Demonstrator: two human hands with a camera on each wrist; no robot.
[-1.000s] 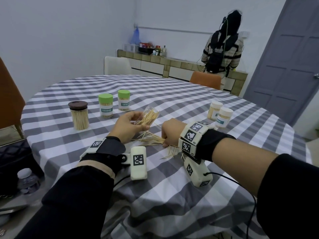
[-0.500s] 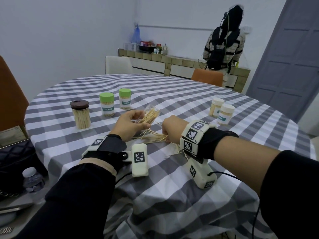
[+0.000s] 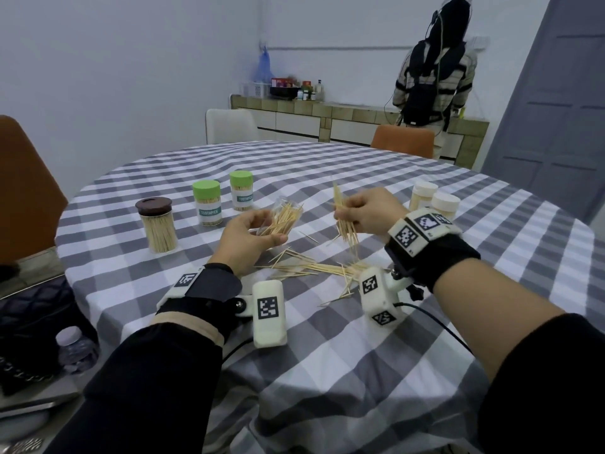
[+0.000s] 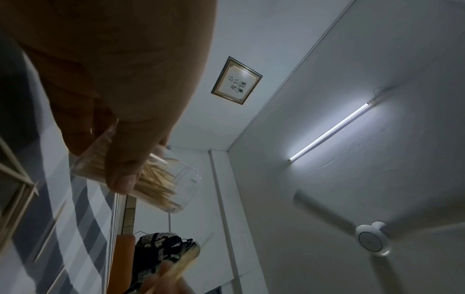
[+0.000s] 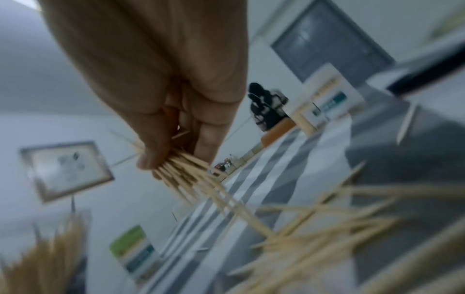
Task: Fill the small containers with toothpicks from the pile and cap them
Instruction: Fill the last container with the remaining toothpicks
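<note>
A clear container (image 3: pixel 281 217) is gripped by the left hand (image 3: pixel 244 237), tilted, mouth toward 2 o'clock, part filled. A bundle of toothpicks (image 3: pixel 343 221) is pinched near upright in the right hand (image 3: pixel 370 213), at 3 o'clock of that mouth, well apart. The bundle's axis is judged to need tipping toward 9 o'clock. The pile (image 3: pixel 314 267) lies at 6 o'clock, between the wrists. The thumb across the container wall is shown only by the left wrist view; the right wrist view is blurred.

Toothpick pile (image 3: pixel 314 268) between hands, on table (image 3: pixel 360 371)
</note>
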